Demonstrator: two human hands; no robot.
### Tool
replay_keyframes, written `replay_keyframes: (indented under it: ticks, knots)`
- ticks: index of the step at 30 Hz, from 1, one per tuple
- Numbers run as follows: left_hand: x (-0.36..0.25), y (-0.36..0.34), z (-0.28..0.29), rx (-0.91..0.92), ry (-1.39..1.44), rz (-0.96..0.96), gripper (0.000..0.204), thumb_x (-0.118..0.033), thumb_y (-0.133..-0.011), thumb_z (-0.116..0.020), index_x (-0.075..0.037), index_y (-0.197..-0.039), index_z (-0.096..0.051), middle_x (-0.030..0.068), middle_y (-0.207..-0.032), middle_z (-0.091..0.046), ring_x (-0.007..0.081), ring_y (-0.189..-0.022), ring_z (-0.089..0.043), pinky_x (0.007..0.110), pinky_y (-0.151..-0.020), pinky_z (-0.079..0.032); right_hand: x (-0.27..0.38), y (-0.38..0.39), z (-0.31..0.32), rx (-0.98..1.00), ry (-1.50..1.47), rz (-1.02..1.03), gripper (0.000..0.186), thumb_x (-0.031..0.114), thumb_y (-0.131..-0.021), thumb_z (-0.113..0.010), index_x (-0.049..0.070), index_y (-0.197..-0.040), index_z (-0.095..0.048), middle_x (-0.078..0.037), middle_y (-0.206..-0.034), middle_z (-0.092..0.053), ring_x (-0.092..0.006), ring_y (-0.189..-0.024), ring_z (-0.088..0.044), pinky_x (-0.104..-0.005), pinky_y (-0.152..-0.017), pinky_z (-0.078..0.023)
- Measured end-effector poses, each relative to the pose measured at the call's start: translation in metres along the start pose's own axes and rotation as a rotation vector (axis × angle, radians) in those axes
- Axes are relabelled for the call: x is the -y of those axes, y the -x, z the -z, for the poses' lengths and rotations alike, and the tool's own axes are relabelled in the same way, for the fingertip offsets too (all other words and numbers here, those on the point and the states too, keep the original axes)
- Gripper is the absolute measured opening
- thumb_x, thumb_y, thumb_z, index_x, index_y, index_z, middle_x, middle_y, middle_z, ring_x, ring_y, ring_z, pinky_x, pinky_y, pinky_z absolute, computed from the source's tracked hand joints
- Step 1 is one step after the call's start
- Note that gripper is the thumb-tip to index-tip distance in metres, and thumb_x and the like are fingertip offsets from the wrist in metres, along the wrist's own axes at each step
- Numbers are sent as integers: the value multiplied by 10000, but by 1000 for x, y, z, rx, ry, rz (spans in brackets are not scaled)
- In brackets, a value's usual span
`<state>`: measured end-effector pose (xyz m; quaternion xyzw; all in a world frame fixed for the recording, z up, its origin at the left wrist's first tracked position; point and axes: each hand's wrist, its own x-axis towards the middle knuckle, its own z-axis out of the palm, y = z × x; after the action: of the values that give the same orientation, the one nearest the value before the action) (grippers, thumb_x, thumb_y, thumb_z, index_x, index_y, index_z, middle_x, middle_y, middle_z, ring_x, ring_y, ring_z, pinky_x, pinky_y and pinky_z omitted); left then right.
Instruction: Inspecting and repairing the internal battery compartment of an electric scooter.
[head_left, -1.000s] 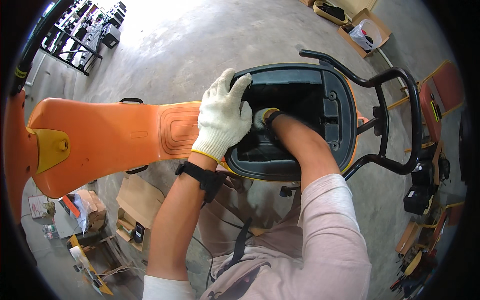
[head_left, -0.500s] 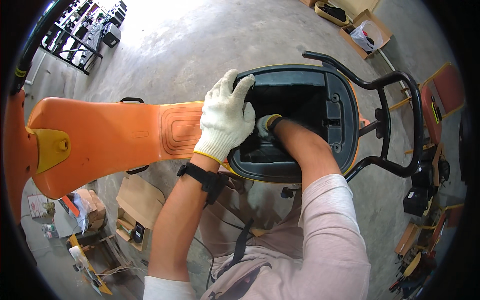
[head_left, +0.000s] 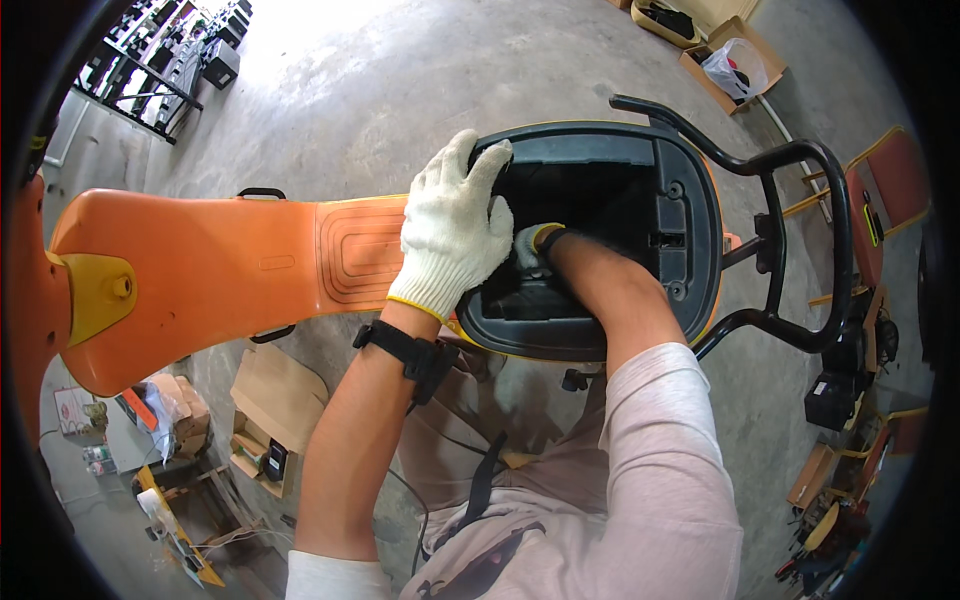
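On a gray concrete floor (head_left: 400,90), an orange scooter (head_left: 190,255) stands side-on to a worker, its black storage compartment (head_left: 585,148) open directly ahead, a tubular rack (head_left: 835,250) at its right end. The left hand (head_left: 450,225), in a white knit glove, lies on the compartment's left rim, fingers extended and unclenched. The right hand (head_left: 530,250), also gloved, reaches inside; its grip cannot be told. 2 black straps (head_left: 390,345) circle the wrists.

One wide fisheye view from head height, steeply downward, fairly near above both hands (head_left: 455,225)
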<state>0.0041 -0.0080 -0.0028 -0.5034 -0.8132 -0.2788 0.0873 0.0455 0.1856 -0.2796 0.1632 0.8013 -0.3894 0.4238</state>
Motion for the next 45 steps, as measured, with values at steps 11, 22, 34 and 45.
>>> replay_keyframes:
  ticks: [11, 22, 34, 45]
  knots:
    - [1, 1, 0, -8, 2, 5, 547, -106, -838, -649, -160, -1380, -602, 184, -1465, -515, 414, -1308, -530, 496, -1097, -458, -26, -48, -1, -86, 22, 49, 201, 128, -557, -737, 96, -747, -796, -179, -804, -744, -389, -721, -710, -516, -649, -525]
    - [-1, 1, -1, 14, -12, 32, 539, -115, -850, -650, -178, -1383, -598, 166, -1483, -508, 408, -1322, -523, 490, -1088, -469, 52, 8, 5, -404, 702, 198, 303, 250, -772, -705, 115, -1026, -801, -184, -1070, -746, -387, -993, -721, -505, -847, -561]
    - [-1, 0, 0, 25, -2, 37, 524, -115, -851, -643, -173, -1370, -602, 166, -1482, -504, 408, -1308, -527, 489, -1087, -470, 7, -31, 12, -222, 446, 125, 284, 192, -636, -784, 87, -899, -804, -168, -882, -741, -366, -825, -731, -512, -725, -559]
    - [0, 0, 1, 11, -3, 23, 541, -111, -845, -650, -167, -1381, -596, 175, -1481, -502, 404, -1327, -517, 494, -1101, -457, 19, 23, 15, -144, 54, -89, 117, 128, -555, -766, 85, -664, -770, -135, -729, -722, -305, -661, -712, -467, -600, -519]
